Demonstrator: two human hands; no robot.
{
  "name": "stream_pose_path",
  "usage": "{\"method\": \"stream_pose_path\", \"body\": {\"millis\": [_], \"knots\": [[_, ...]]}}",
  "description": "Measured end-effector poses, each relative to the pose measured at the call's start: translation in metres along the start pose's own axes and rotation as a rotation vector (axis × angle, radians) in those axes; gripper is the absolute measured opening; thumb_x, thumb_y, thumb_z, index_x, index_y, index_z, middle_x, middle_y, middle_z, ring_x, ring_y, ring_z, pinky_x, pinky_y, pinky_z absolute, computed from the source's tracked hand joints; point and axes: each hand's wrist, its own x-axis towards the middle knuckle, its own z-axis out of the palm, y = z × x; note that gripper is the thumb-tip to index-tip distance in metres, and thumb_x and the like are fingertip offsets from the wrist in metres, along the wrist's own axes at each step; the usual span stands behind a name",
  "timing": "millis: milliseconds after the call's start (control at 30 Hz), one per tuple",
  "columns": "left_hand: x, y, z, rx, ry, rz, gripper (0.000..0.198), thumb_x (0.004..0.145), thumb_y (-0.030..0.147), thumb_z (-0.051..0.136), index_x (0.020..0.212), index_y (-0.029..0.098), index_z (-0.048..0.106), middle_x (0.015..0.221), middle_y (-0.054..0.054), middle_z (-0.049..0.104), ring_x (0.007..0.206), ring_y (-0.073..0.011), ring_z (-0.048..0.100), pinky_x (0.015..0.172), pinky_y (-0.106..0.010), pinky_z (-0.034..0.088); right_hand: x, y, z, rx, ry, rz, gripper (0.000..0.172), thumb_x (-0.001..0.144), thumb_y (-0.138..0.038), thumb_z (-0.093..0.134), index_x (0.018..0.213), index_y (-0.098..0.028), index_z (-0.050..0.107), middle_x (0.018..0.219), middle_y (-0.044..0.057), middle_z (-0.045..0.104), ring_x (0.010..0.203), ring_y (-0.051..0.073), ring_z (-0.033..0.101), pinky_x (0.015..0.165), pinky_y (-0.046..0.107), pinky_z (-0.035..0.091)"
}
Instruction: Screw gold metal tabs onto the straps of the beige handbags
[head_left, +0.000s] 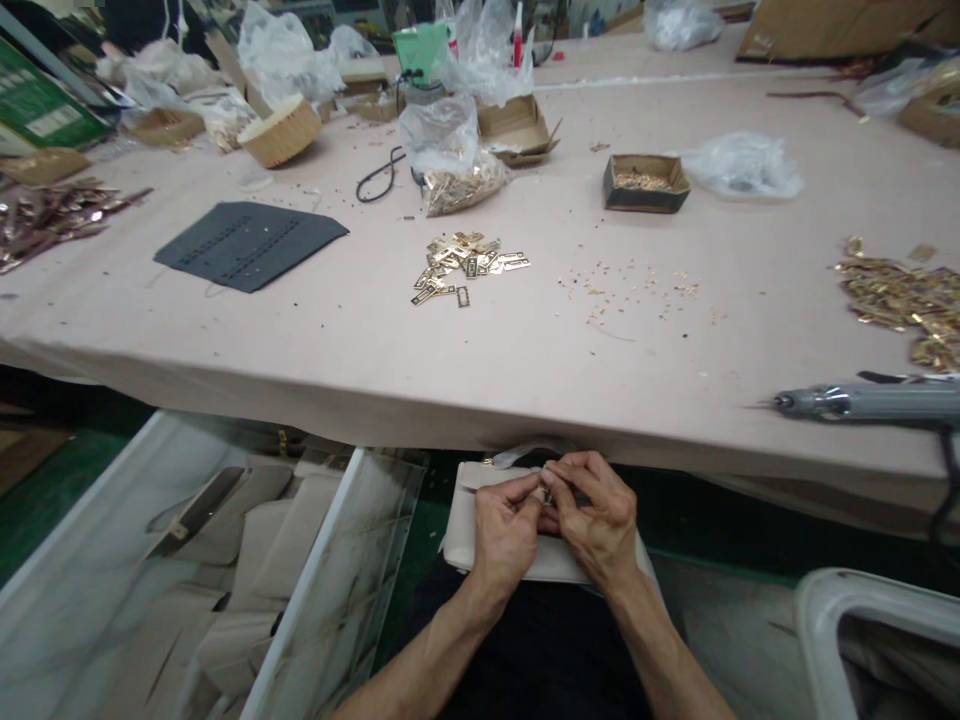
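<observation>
A cream handbag (463, 515) lies on my lap at the table's edge, its pale handle (525, 452) folded up toward the cloth. Over its front, my left hand (504, 530) and my right hand (600, 520) meet, thumbs and forefingers pinched together. Between the fingertips shows a small metal fitting (544, 492), mostly covered, so its exact shape is unclear. The fingers of both hands hide the middle of the bag.
On the table lie gold rectangular plates (469, 262), scattered tiny screws (637, 290), a screw box (645, 185), gold hardware (900, 300) and an electric screwdriver (862, 402). A dark punched sheet (251, 245) lies left. Below stands a bin (300, 620) of cream bag pieces.
</observation>
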Motion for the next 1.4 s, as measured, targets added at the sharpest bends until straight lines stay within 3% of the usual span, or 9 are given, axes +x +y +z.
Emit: {"method": "stream_pose_path", "body": {"millis": [233, 400, 500, 667, 800, 900, 1133, 1300, 1400], "knots": [[0.002, -0.002, -0.003, 0.048, -0.002, -0.005, 0.047, 0.081, 0.040, 0.077, 0.114, 0.007, 0.076, 0.073, -0.011, 0.077, 0.058, -0.0227, 0.073, 0.060, -0.035, 0.065, 0.004, 0.009, -0.004, 0.061, -0.051, 0.164, 0.015, 0.091, -0.034, 0.068, 0.091, -0.024, 0.079, 0.095, 0.007, 0.072, 0.088, 0.023, 0.069, 0.079, 0.034, 0.057], [-0.002, 0.003, -0.002, 0.140, -0.028, -0.009, 0.046, 0.086, 0.042, 0.072, 0.114, 0.006, 0.076, 0.066, -0.010, 0.074, 0.056, -0.0197, 0.071, 0.060, -0.032, 0.063, 0.009, 0.010, -0.015, 0.164, -0.164, 0.365, 0.022, 0.088, -0.042, 0.071, 0.092, -0.022, 0.078, 0.091, 0.006, 0.075, 0.077, 0.021, 0.070, 0.069, 0.031, 0.056], [-0.008, 0.005, 0.003, 0.338, -0.037, 0.098, 0.037, 0.094, 0.037, 0.062, 0.119, 0.012, 0.074, 0.074, -0.009, 0.076, 0.063, -0.0214, 0.072, 0.065, -0.033, 0.062, 0.010, 0.004, -0.017, 0.152, -0.115, 0.328, 0.020, 0.087, -0.040, 0.072, 0.089, -0.021, 0.078, 0.090, 0.006, 0.074, 0.080, 0.022, 0.070, 0.070, 0.031, 0.055], [-0.013, 0.000, 0.012, 0.832, 0.054, 0.513, 0.034, 0.099, 0.024, 0.045, 0.117, 0.012, 0.071, 0.100, -0.019, 0.076, 0.091, -0.0317, 0.074, 0.082, -0.041, 0.058, 0.007, -0.013, -0.014, 0.036, -0.014, 0.108, 0.011, 0.091, -0.026, 0.066, 0.086, -0.022, 0.076, 0.087, 0.005, 0.071, 0.077, 0.020, 0.067, 0.071, 0.031, 0.054], [-0.011, -0.006, 0.015, 0.917, 0.092, 0.577, 0.032, 0.100, 0.023, 0.041, 0.115, 0.015, 0.069, 0.095, -0.018, 0.076, 0.087, -0.0293, 0.074, 0.077, -0.037, 0.059, 0.005, -0.015, -0.012, -0.053, -0.009, 0.005, 0.012, 0.092, -0.020, 0.064, 0.089, -0.023, 0.075, 0.089, 0.006, 0.070, 0.080, 0.021, 0.067, 0.072, 0.033, 0.055], [-0.009, -0.011, 0.017, 0.967, 0.105, 0.597, 0.030, 0.099, 0.020, 0.041, 0.110, 0.014, 0.069, 0.091, -0.018, 0.076, 0.084, -0.0289, 0.074, 0.074, -0.036, 0.059, 0.008, -0.008, -0.015, -0.087, -0.127, -0.007, 0.018, 0.094, -0.021, 0.058, 0.099, -0.024, 0.076, 0.091, 0.006, 0.070, 0.082, 0.021, 0.067, 0.072, 0.033, 0.055], [-0.009, -0.006, 0.020, 0.921, 0.108, 0.529, 0.036, 0.099, 0.020, 0.037, 0.106, 0.009, 0.070, 0.094, -0.022, 0.074, 0.088, -0.0335, 0.073, 0.079, -0.044, 0.059, 0.023, -0.002, -0.024, 0.016, -0.262, -0.046, 0.017, 0.094, -0.021, 0.059, 0.091, -0.023, 0.076, 0.086, 0.006, 0.069, 0.078, 0.020, 0.066, 0.069, 0.032, 0.054], [-0.001, 0.009, 0.006, 0.308, -0.222, 0.088, 0.037, 0.098, 0.038, 0.053, 0.111, 0.010, 0.074, 0.084, -0.013, 0.076, 0.073, -0.0253, 0.074, 0.071, -0.037, 0.063, 0.030, 0.004, -0.037, 0.074, -0.311, -0.034, 0.015, 0.094, -0.026, 0.063, 0.093, -0.022, 0.077, 0.088, 0.006, 0.070, 0.079, 0.020, 0.066, 0.066, 0.031, 0.053], [0.004, 0.012, -0.001, 0.105, -0.290, -0.040, 0.043, 0.090, 0.044, 0.067, 0.111, 0.008, 0.076, 0.089, -0.015, 0.077, 0.076, -0.0247, 0.076, 0.073, -0.034, 0.063, 0.034, 0.002, -0.048, 0.132, -0.379, -0.049, 0.015, 0.094, -0.026, 0.064, 0.092, -0.022, 0.078, 0.085, 0.006, 0.068, 0.077, 0.020, 0.065, 0.068, 0.031, 0.053]]}}
